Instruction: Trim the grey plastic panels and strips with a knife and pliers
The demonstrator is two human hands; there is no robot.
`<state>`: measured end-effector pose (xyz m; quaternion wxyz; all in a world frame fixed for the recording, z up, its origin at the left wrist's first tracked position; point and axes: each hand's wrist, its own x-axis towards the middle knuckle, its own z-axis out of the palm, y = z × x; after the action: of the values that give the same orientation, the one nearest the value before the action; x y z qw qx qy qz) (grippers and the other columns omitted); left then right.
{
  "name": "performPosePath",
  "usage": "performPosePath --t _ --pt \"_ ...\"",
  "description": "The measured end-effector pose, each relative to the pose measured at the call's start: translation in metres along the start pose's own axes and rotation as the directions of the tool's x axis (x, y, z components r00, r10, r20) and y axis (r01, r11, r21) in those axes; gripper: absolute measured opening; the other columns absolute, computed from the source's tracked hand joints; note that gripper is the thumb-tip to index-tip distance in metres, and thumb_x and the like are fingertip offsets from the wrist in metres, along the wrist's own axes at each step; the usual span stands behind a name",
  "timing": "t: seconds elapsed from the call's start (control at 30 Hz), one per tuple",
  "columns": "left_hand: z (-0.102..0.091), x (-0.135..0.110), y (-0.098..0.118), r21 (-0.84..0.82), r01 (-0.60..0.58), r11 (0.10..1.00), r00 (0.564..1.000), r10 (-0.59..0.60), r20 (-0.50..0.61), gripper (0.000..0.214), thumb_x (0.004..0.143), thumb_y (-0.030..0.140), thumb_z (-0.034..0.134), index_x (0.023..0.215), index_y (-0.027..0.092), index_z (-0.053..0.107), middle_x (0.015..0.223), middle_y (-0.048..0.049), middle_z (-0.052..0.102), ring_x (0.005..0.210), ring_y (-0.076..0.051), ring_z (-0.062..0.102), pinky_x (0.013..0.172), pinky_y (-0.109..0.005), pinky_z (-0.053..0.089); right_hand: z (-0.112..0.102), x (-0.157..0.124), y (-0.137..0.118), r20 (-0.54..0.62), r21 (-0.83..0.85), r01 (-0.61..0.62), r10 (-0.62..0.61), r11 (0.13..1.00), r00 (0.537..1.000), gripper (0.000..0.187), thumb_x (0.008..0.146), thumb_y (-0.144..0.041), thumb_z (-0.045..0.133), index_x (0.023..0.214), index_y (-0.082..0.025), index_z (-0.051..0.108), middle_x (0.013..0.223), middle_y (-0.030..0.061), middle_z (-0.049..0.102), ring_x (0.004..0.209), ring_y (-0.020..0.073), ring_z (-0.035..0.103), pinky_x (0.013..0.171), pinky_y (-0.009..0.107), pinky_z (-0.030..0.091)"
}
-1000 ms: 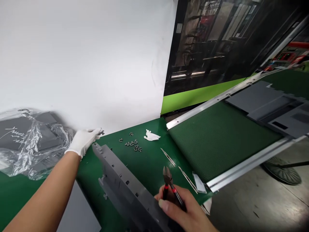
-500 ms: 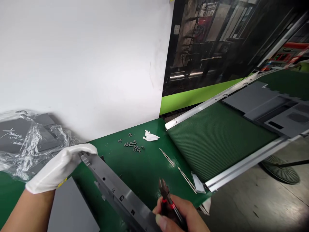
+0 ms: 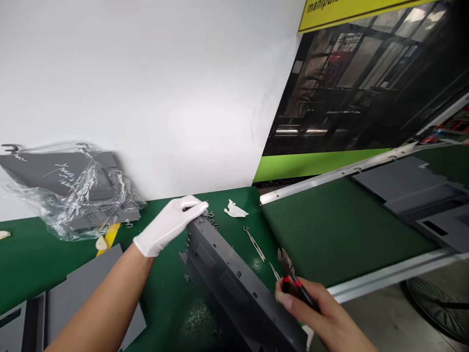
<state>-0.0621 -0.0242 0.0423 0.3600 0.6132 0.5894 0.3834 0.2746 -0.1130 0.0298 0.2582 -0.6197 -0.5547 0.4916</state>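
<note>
The left hand (image 3: 170,226), in a white cotton glove, has its fingers together and wrapped over the upper end of a long dark grey plastic part (image 3: 234,288); that part lies tilted across the green bench mat (image 3: 164,288), its far end under those gloved fingers and its near end running down past the right hand (image 3: 315,308). The bare right fingers (image 3: 289,300) are curled tight round the red-and-black handles of one pair of side cutters (image 3: 289,269); the cutter jaws point up beside the part's edge, and whether they are fully closed is hard to tell.

The work in hand appears to be going over this one part with the cutters; the next move calls for bringing the cutter tips onto the edge, since they stand just clear of it.

Just beyond the gloved fingertips are some small grey hooks (image 3: 210,214), too hidden to count; a little further on lies one crumpled white cloth (image 3: 235,210). Right of the part, towards the cutters, are two slim metal strips (image 3: 254,244). Left of the gloved hand sits one clear plastic bag (image 3: 78,195) holding grey parts, with one loose hook (image 3: 128,224) on the mat below it; one flat grey panel (image 3: 91,283) lies under the left forearm.
</note>
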Motion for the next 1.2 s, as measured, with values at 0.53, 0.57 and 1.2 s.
performPosePath --t 0.53,0.57,1.2 --pt "0.040 0.035 0.001 -0.082 -0.101 0.992 0.991 0.092 -0.099 0.036 0.094 0.051 0.063 0.079 0.021 0.074 0.097 -0.0033 0.075 0.090 -0.023 0.063 0.086 -0.033 0.044 0.036 0.089 -0.093 0.267 -0.906 0.368 -0.393 0.209 0.880 0.056 0.106 -0.066 0.030 0.098 -0.020 0.063 0.088 0.0085 0.068 0.077 0.0256 0.067 0.063 0.034 0.039" --pt "0.040 0.035 0.002 -0.078 -0.099 0.992 0.991 0.091 -0.103 0.035 0.093 0.051 0.063 0.079 0.021 0.075 0.096 -0.0034 0.075 0.088 -0.023 0.063 0.084 -0.033 0.045 0.041 0.090 -0.093 0.264 -0.915 0.358 -0.394 0.188 0.881 0.058 0.106 -0.066 0.029 0.099 -0.020 0.064 0.088 0.0090 0.068 0.078 0.0263 0.068 0.063 0.035 0.040" --pt "0.033 0.040 -0.009 -0.086 -0.210 0.974 0.978 0.207 -0.034 0.044 0.091 0.054 0.059 0.067 0.019 0.066 0.070 -0.0014 0.065 0.067 -0.018 0.048 0.065 -0.032 0.038 0.086 0.080 -0.105 0.185 -0.974 0.222 -0.383 0.054 0.905 0.063 0.106 -0.063 0.027 0.100 -0.015 0.067 0.083 0.0156 0.073 0.078 0.0299 0.073 0.065 0.036 0.052"
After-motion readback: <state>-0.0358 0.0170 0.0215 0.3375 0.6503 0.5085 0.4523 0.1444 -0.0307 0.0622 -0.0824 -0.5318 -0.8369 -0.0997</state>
